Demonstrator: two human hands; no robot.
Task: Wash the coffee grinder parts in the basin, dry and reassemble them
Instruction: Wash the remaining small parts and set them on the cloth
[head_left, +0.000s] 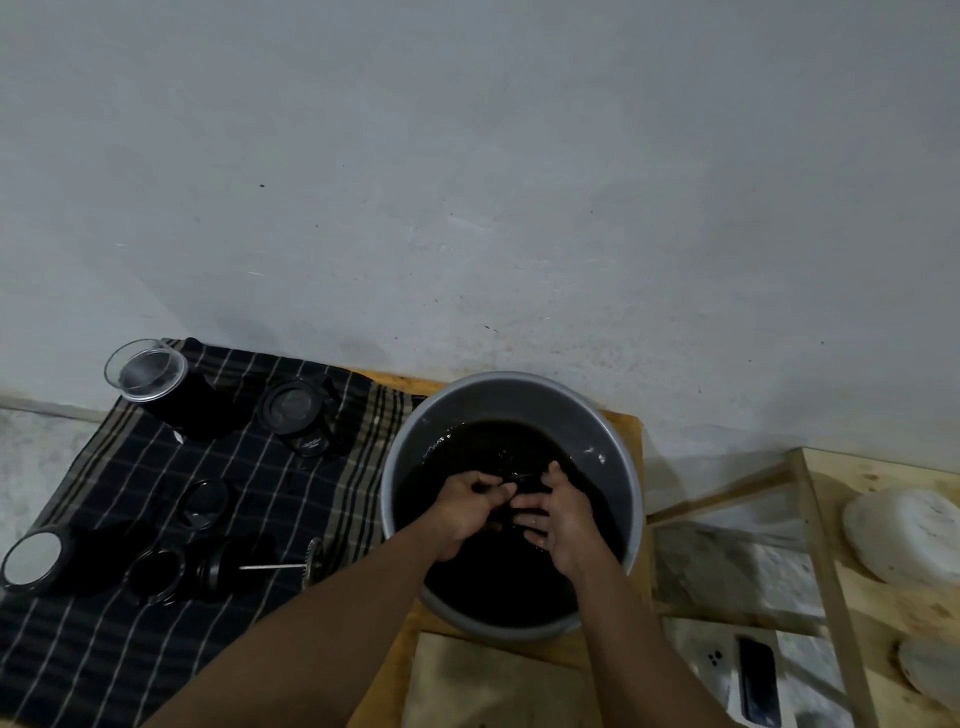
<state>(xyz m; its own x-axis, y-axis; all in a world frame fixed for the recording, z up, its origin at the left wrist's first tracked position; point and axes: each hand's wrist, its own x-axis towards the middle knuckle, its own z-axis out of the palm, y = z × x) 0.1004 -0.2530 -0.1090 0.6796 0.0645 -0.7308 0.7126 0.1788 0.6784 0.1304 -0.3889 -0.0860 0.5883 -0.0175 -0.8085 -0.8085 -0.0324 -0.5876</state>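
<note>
A dark phone (758, 680) lies beside a white phone (712, 673) near a wooden frame (827, 571).

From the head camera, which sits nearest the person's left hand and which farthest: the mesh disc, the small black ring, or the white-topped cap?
1. Mesh disc, just left of the basin, nearest the left hand.
2. Small black ring, middle of the cloth, farther left.
3. White-topped cap, at the cloth's far left edge.

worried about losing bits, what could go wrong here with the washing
The water in the basin is dark, so the part could slip from the left hand or right hand unseen. The basin sits close to the table edge, with phones nearby; splashes might reach them.
</note>
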